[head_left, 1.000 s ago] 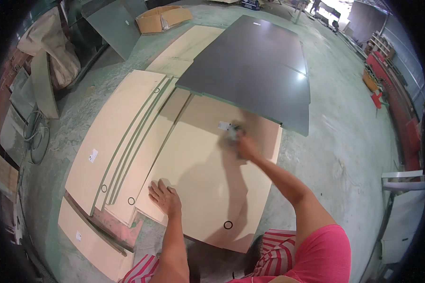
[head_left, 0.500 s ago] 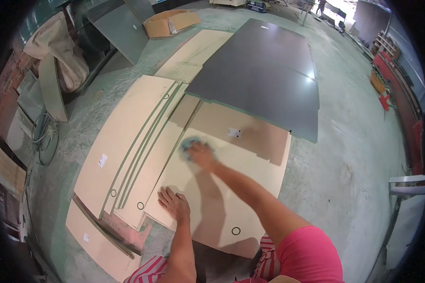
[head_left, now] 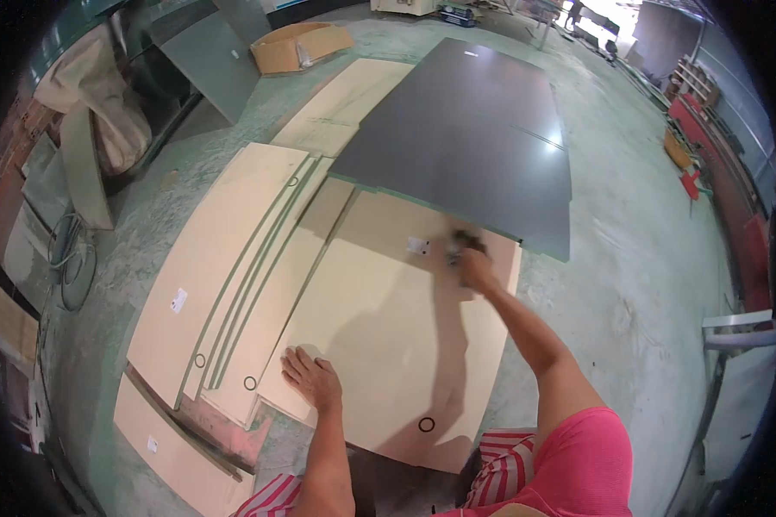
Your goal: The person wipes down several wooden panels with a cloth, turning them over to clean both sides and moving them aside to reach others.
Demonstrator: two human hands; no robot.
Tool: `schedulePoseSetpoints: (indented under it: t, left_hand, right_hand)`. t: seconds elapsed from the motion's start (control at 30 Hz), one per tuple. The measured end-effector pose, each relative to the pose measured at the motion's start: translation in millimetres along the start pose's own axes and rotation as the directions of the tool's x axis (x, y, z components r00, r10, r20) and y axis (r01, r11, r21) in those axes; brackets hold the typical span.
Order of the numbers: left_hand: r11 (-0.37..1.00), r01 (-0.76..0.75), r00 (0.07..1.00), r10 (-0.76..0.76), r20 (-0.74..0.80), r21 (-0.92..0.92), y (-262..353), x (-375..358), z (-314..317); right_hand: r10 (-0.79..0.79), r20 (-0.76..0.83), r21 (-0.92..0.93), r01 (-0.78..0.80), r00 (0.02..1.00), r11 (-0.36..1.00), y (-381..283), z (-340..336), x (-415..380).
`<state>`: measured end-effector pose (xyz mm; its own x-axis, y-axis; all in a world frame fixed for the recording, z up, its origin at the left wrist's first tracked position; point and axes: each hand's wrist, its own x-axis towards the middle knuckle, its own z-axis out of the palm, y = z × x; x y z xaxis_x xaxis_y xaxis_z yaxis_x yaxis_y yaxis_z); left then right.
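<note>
Right grip [head_left: 476,266] on blurred object [head_left: 462,245]; dark panel [head_left: 461,129] just beyond.

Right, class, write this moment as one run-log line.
left hand: flat on pale panel | right hand: holding blurred dark item, near white label | dark panel: beyond pale panel
</note>
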<state>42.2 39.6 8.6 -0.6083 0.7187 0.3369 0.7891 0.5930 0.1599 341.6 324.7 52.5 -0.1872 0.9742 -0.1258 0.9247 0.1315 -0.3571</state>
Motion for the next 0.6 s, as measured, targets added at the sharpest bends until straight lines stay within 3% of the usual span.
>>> schedulePoseSetpoints:
  t: [0.03, 0.07, 0.1, 0.17, 0.2, 0.3, 0.4, 0.43, 0.47, 0.5, 0.57, 0.6]
  left_hand:
    - [1.000, -0.009, 1.000, 0.009, 0.003, -0.005, 0.0, -0.3, 1.7]
    - [1.000, -0.010, 1.000, 0.010, -0.013, 0.014, -0.3, -0.6, 2.7]
    - [0.999, -0.009, 0.999, 0.010, -0.030, 0.033, -0.3, -0.9, 2.9]
    - [1.000, 0.000, 1.000, 0.000, -0.020, 0.031, 2.3, -1.2, 1.5]
    - [0.999, 0.007, 1.000, -0.006, -0.020, 0.034, 2.0, -1.9, 2.3]
    - [1.000, 0.021, 1.000, -0.021, -0.006, 0.022, 4.6, -0.2, -2.9]
    - [0.999, 0.032, 0.999, -0.033, 0.031, 0.022, 3.8, -1.2, -1.9]
    - [0.999, 0.036, 0.998, -0.037, 0.043, 0.035, 3.5, -0.9, -0.8]
    - [0.999, 0.032, 0.998, -0.033, 0.045, 0.031, 3.4, -1.0, -0.7]
    - [0.999, 0.039, 0.998, -0.039, 0.042, 0.022, 3.6, -1.2, -0.6]
    - [0.999, 0.041, 0.998, -0.042, 0.042, 0.008, 3.3, -1.6, 0.1]
    - [0.999, 0.041, 0.998, -0.042, 0.036, 0.013, 3.1, -2.2, 0.8]
  right_hand:
    - [-0.081, 0.101, -0.047, 0.086, 0.992, 0.995, -18.2, 15.1, -2.3]
    - [-0.321, -0.127, -0.036, 0.319, 0.939, 0.947, -32.4, 46.1, -20.3]
    - [-0.450, -0.018, -0.115, 0.445, 0.893, 0.888, -69.1, 42.0, -41.7]
    - [-0.679, 0.175, -0.158, 0.701, 0.713, 0.695, -97.4, 64.5, -71.7]
    - [-0.676, 0.286, -0.107, 0.724, 0.679, 0.681, -113.4, 50.1, -92.0]
    - [-0.787, 0.056, -0.100, 0.788, 0.614, 0.608, -94.1, 62.0, -101.7]
    - [-0.725, -0.071, -0.156, 0.711, 0.685, 0.686, -50.0, 47.2, -86.0]
    - [-0.644, -0.029, -0.174, 0.631, 0.764, 0.756, -22.0, 45.6, -76.0]
    - [-0.578, -0.082, -0.305, 0.531, 0.812, 0.790, 1.0, 34.4, -71.8]
    - [-0.417, -0.162, -0.327, 0.350, 0.894, 0.878, 24.3, 33.3, -61.6]
    - [-0.219, -0.254, -0.261, 0.151, 0.942, 0.953, 68.9, 14.0, -44.1]
    - [-0.050, -0.214, -0.181, 0.011, 0.975, 0.983, 87.3, 6.5, -34.8]
